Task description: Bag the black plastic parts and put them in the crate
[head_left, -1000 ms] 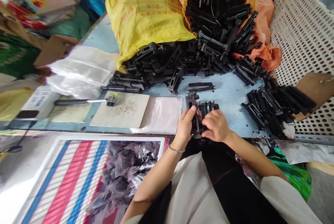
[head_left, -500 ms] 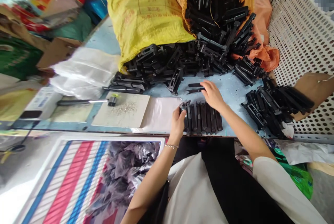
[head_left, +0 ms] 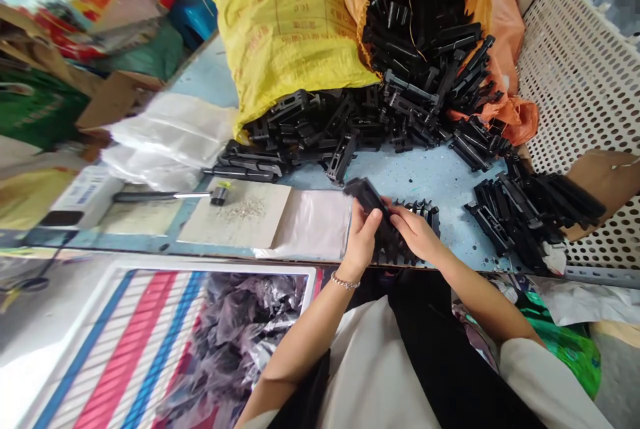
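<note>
A long black plastic part (head_left: 364, 196) is lifted at a tilt just above the blue table (head_left: 430, 179). My left hand (head_left: 361, 237) grips its near end with the thumb on top. My right hand (head_left: 416, 232) has its fingers closed on the same part from the right. Under both hands stands a row of several similar black parts (head_left: 417, 216) packed side by side near the table's front edge.
A heap of black parts (head_left: 350, 122) spills from a yellow sack (head_left: 285, 22) and an orange sack (head_left: 500, 29); more lie at the right (head_left: 525, 209). A white perforated basket (head_left: 585, 82), a hammer (head_left: 170, 196), a card (head_left: 240, 212) and a plastic bag (head_left: 313, 222) lie around.
My right hand came back from the far side of the row, where loose black pieces lay. Both hands now hold one black part lifted over the row; those loose pieces are gone from the table.
</note>
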